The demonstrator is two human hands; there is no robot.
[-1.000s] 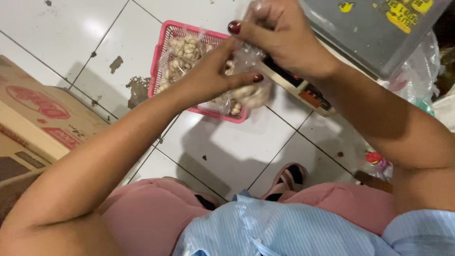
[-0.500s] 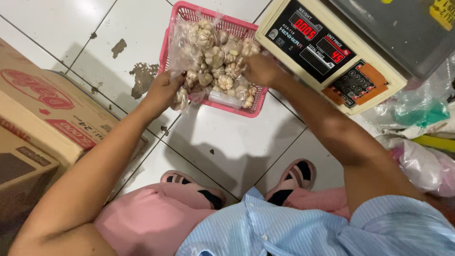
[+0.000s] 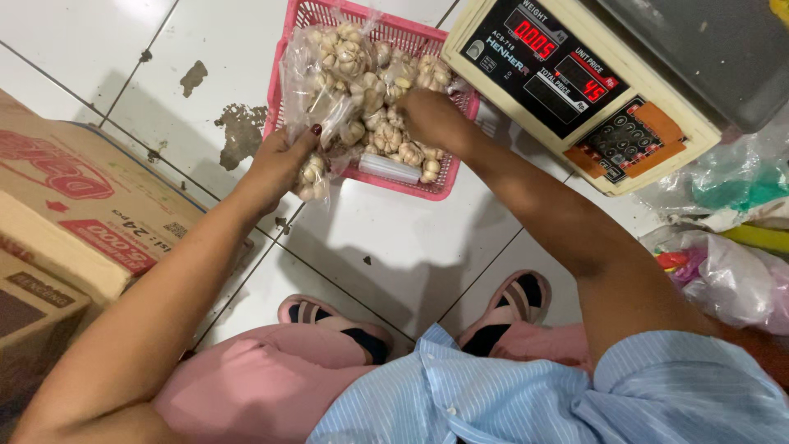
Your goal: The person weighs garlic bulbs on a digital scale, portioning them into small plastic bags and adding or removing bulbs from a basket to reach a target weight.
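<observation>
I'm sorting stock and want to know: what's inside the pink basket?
The pink basket holds loose garlic bulbs and a clear plastic bag of garlic, gripped by the left hand. The right hand reaches in. The basket's bottom is covered.

Left hand (image 3: 279, 164) in a closed grip, arm extended; right hand (image 3: 431, 119) reaching forward, fingers curled

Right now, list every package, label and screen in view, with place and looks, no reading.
Scale display: top right, black slanted panel, red lit digits, cream casing.
Keypad: below it, dark keys on orange.
Cardboard box: left, brown, red printing.
Clear bag of garlic: over pink basket, pinched by left hand.
</observation>
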